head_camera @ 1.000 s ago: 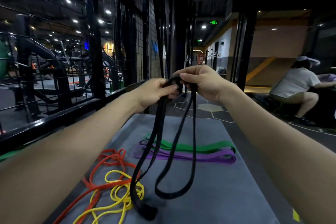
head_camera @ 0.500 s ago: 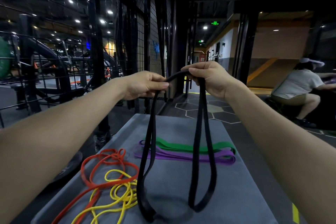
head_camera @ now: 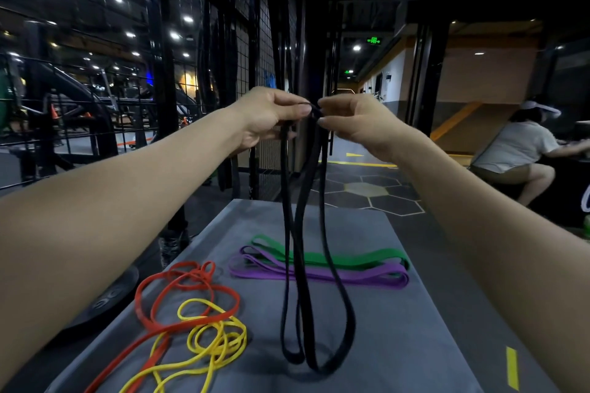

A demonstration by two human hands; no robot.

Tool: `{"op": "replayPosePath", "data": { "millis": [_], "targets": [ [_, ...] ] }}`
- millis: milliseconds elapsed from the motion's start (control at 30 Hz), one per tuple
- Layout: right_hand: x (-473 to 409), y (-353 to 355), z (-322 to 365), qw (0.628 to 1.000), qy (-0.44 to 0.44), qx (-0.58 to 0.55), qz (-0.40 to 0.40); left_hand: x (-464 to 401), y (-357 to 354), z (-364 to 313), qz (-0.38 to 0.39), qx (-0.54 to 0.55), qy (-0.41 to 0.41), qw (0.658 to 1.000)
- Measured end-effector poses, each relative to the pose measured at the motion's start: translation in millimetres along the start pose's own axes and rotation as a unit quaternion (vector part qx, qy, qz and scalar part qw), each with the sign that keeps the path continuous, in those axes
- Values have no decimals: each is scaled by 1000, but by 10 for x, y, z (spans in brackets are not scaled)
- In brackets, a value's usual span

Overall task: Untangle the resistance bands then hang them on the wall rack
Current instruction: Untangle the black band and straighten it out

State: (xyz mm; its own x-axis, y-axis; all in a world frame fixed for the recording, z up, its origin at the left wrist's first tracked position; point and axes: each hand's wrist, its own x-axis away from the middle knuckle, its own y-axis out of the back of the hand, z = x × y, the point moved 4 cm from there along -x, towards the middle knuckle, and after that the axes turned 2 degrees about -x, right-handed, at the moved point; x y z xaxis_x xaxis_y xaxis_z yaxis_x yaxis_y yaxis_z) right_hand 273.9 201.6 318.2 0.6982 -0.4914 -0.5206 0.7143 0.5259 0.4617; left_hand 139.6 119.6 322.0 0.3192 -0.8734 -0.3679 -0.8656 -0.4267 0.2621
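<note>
A black resistance band [head_camera: 322, 233] hangs doubled in two long loops from both my hands, its bottoms just above the grey mat [head_camera: 399, 344]. My left hand [head_camera: 271, 115] and my right hand [head_camera: 354, 124] pinch its top close together at chest height. On the mat lie a green band [head_camera: 351, 257] and a purple band [head_camera: 351, 277], flat and side by side. An orange band [head_camera: 178, 297] and a yellow band [head_camera: 210, 341] lie tangled together at the near left. The black wire-grid wall rack [head_camera: 242, 67] stands behind my hands.
A black metal frame and railing [head_camera: 159, 80] run along the left. A weight plate [head_camera: 105, 300] lies on the floor left of the mat. A person [head_camera: 523, 153] crouches at the far right. Hexagon-patterned floor [head_camera: 370, 191] stretches beyond the mat.
My hands have come close together and risen, so the black band's two loops now hang side by side and narrower, lifted off the mat.
</note>
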Motion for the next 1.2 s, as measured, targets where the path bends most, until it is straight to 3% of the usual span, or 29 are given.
{"op": "replayPosePath", "data": {
  "millis": [100, 233, 533, 733, 867, 1000, 1200],
  "targets": [
    [-80, -40, 183, 983, 67, 168, -31, -43, -40, -24, -5, -4, -12, 1000],
    [-194, -104, 209, 926, 92, 348, -111, -67, -44, -13, -10, 8, -18, 1000],
    [-219, -202, 236, 855, 119, 481, -155, -53, -13, 83, 2, -3, -16, 1000],
    [-170, -256, 350, 807, 131, 565, -110, -63, 16, 107, 22, -84, -7, 996],
    [-116, -323, 382, 775, 144, 611, -69, -41, -6, 142, 35, -65, -10, 997],
    [-103, -368, 405, 781, 132, 607, -65, -84, -21, 218, 29, -53, -19, 998],
    [-203, -323, 337, 836, 95, 521, -144, -36, -342, 390, -22, -61, -54, 996]
  ]
}}
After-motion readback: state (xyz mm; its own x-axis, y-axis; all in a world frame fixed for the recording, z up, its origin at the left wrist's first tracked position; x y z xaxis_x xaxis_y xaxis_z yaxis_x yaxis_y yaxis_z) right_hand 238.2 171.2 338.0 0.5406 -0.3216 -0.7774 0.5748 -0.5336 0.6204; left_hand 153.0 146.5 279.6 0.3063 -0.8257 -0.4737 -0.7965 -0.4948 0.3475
